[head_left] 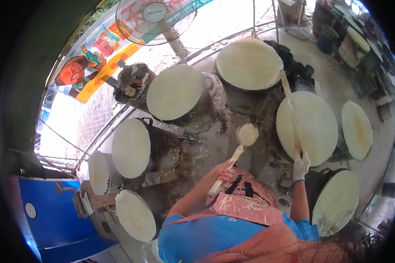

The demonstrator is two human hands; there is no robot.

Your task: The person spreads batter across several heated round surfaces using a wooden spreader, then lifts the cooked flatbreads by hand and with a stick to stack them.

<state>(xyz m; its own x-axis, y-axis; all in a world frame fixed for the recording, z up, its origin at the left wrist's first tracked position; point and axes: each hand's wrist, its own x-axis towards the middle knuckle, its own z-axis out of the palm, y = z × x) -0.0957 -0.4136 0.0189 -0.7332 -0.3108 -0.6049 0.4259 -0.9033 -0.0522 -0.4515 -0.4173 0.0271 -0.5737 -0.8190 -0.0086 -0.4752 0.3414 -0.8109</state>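
Note:
My left hand [226,172] is closed around the handle of a ladle [247,135], its round head coated with pale batter and held out in front of my apron. In my gloved right hand [301,165] is a long flat wooden scraper [289,94], smeared with batter. The scraper lies across a round griddle [318,127] covered by a thin pale sheet of batter, and its far end reaches toward the rim of the griddle [249,63] at the back. Whether its blade touches the right griddle's sheet, I cannot tell.
Several more batter-covered griddles on drum stoves curve around me, including one at front left [175,92] and one at lower right [335,204]. Black coal lumps [296,65] lie behind the right griddle. A fan [155,13] stands at the back, and a blue cabinet [59,215] at left.

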